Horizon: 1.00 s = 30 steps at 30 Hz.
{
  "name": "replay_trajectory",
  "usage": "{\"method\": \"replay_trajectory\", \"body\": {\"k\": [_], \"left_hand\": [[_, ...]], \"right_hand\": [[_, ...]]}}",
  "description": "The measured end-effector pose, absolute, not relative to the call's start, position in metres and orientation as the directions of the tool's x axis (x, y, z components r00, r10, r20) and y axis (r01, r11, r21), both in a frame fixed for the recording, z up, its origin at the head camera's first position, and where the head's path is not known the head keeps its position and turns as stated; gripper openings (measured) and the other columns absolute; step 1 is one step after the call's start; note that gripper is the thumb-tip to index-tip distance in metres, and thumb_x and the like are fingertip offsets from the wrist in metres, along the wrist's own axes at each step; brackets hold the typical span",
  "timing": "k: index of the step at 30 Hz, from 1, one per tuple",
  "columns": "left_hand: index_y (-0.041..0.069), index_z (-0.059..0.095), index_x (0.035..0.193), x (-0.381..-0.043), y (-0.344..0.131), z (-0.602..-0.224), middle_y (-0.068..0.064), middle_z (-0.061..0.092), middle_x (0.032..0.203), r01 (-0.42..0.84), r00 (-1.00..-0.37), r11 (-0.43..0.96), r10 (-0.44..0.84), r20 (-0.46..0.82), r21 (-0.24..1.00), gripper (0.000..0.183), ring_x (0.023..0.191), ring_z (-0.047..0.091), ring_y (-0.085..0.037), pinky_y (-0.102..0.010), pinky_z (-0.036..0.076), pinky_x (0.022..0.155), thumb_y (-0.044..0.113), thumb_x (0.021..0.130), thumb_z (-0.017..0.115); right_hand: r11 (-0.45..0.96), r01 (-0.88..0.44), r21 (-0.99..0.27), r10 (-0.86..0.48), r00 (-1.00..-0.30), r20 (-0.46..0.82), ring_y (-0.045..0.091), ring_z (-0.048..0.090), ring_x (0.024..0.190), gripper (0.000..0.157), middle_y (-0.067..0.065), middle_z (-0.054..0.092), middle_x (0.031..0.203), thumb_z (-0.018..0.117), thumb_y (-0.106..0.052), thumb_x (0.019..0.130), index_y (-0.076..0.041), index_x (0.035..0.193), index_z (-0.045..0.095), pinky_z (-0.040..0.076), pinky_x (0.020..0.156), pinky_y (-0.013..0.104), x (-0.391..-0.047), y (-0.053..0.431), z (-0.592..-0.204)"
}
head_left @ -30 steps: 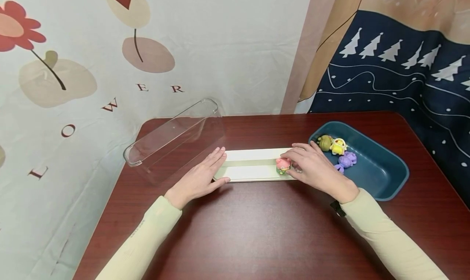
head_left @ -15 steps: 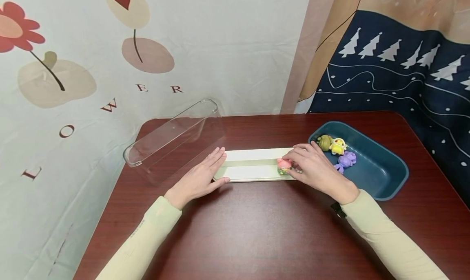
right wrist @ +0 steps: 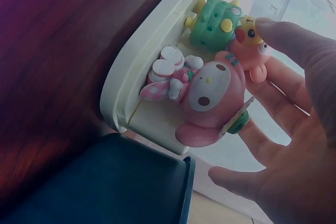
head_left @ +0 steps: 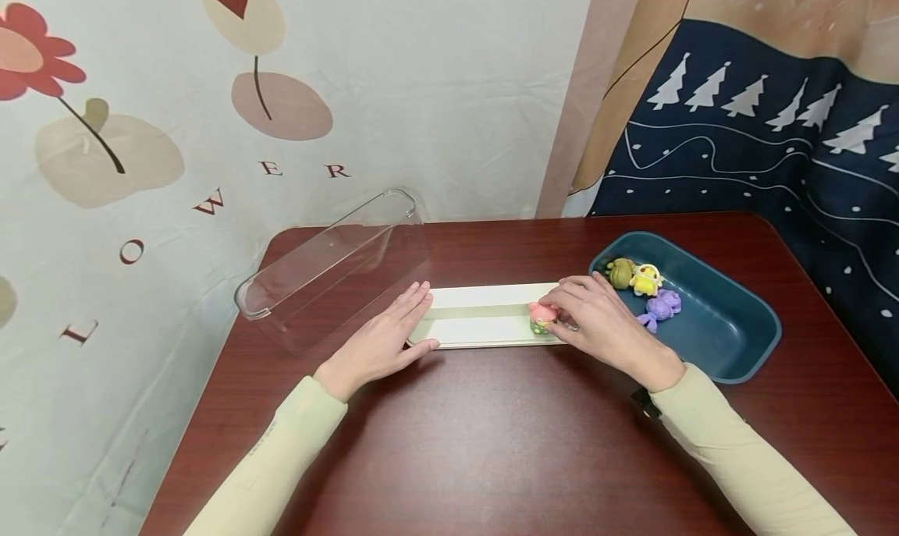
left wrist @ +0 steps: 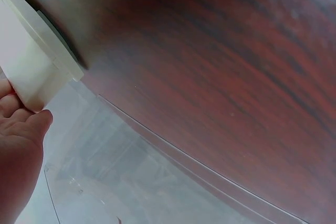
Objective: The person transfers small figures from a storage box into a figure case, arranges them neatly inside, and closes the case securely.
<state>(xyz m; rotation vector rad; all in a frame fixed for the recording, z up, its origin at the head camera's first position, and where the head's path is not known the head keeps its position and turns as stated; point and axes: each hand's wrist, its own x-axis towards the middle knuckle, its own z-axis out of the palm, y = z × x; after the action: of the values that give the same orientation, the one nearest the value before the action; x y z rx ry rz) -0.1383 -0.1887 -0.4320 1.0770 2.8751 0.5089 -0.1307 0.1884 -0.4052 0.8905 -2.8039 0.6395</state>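
Note:
A pale cream, stepped display base (head_left: 477,331) lies on the table in the head view. My left hand (head_left: 382,339) rests at its left end, fingers extended. At the other end, my right hand (head_left: 600,321) pinches a small pink-and-green figurine (head_left: 542,317) between thumb and fingers. The right wrist view shows this figurine's green barrel-like body (right wrist: 212,23) pointing toward the base's edge, with its pink-and-yellow head by the thumb. Beside it, at the base's end, stands a pink-hooded bunny figurine (right wrist: 212,90), mostly hidden by the hand in the head view.
A dark blue bin (head_left: 730,341) stands at the right, holding an olive figurine (head_left: 621,274), a yellow figurine (head_left: 647,280) and purple figurines (head_left: 663,305). A transparent cover (head_left: 330,251) lies at the back left. The dark red table (head_left: 477,442) meets a printed curtain (head_left: 449,115) behind.
The pink-and-green figurine has shifted barely to the right in my right hand's pinch. My left hand has stayed where it was.

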Motion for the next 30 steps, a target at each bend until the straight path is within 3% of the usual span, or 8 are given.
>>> {"method": "replay_trajectory", "body": {"k": [11, 17, 24, 30], "left_hand": [[-0.006, 0.036, 0.157, -0.139, -0.189, -0.432, -0.016, 0.025, 0.169, 0.632, -0.761, 0.708, 0.643, 0.082, 0.314, 0.078, 0.157, 0.019, -0.029, -0.043, 0.022, 0.126, 0.043, 0.103, 0.062], [-0.006, 0.035, 0.157, -0.139, -0.189, -0.432, -0.016, 0.024, 0.169, 0.631, -0.762, 0.707, 0.643, 0.082, 0.32, 0.078, 0.157, 0.019, -0.03, -0.043, 0.022, 0.126, 0.043, 0.103, 0.062], [-0.006, 0.035, 0.157, -0.139, -0.189, -0.433, -0.017, 0.025, 0.169, 0.637, -0.758, 0.703, 0.647, 0.089, 0.316, 0.078, 0.158, 0.019, -0.03, -0.042, 0.02, 0.127, 0.043, 0.103, 0.063], [-0.008, 0.035, 0.157, -0.139, -0.189, -0.433, -0.018, 0.025, 0.168, 0.645, -0.751, 0.697, 0.654, 0.09, 0.315, 0.078, 0.157, 0.02, -0.032, -0.041, 0.018, 0.127, 0.042, 0.103, 0.063]], "right_hand": [[0.739, -0.57, -0.359, -0.507, -0.822, 0.26, 0.033, 0.057, 0.122, 0.041, 0.008, 0.073, 0.117, 0.09, -0.02, 0.082, -0.011, 0.119, 0.075, 0.029, 0.113, 0.074, -0.131, 0.19, -0.408], [0.731, -0.59, -0.344, -0.524, -0.808, 0.27, 0.035, 0.057, 0.124, 0.049, 0.012, 0.07, 0.124, 0.091, -0.022, 0.08, -0.009, 0.124, 0.072, 0.029, 0.112, 0.075, -0.13, 0.192, -0.408], [0.758, -0.554, -0.343, -0.511, -0.832, 0.215, 0.039, 0.045, 0.141, 0.066, 0.015, 0.063, 0.14, 0.089, -0.037, 0.082, -0.008, 0.136, 0.065, 0.027, 0.112, 0.076, -0.127, 0.197, -0.399], [0.776, -0.502, -0.381, -0.448, -0.865, 0.228, 0.037, 0.044, 0.142, 0.067, 0.014, 0.058, 0.147, 0.08, -0.045, 0.089, -0.008, 0.142, 0.062, 0.03, 0.116, 0.069, -0.123, 0.212, -0.387]]}}
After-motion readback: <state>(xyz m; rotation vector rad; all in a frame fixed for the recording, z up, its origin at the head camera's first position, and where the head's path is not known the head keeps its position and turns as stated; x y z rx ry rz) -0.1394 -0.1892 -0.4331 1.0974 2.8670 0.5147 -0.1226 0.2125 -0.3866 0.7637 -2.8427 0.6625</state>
